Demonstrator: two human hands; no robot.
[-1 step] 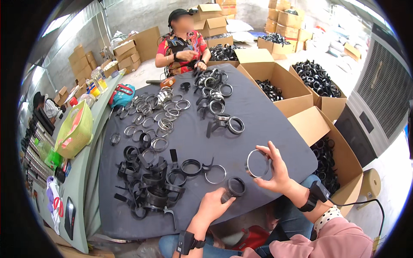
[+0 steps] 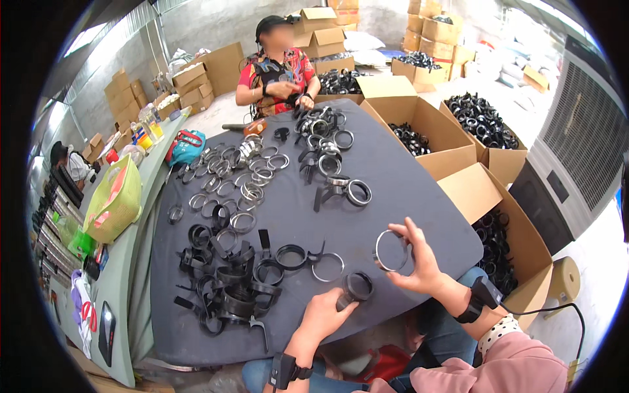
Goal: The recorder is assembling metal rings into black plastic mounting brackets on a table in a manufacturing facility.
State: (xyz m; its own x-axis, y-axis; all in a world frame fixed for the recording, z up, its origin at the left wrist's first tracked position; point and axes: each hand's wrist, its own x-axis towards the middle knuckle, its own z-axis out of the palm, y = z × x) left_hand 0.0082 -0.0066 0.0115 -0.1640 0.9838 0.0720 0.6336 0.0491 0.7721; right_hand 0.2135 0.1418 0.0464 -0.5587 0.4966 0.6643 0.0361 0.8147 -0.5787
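Note:
My left hand (image 2: pixel 325 313) grips a black plastic ring (image 2: pixel 360 286) near the table's front edge, its round opening tilted up. To the right, my right hand (image 2: pixel 419 262) holds a thin silver metal ring (image 2: pixel 378 251) on edge between thumb and fingers, a little above the cloth. The two rings are apart. Just left of them lies another silver ring (image 2: pixel 327 267), touching a black ring with a tab (image 2: pixel 290 256). A heap of black rings with handles (image 2: pixel 236 288) covers the front left of the table.
Loose silver rings (image 2: pixel 242 221) spread over the dark tablecloth (image 2: pixel 419 196); joined black-and-silver rings (image 2: pixel 359 192) lie farther back. A co-worker (image 2: pixel 278 72) sits at the far edge. Open cartons (image 2: pixel 524 262) of black rings and a grey air cooler (image 2: pixel 576 144) stand right.

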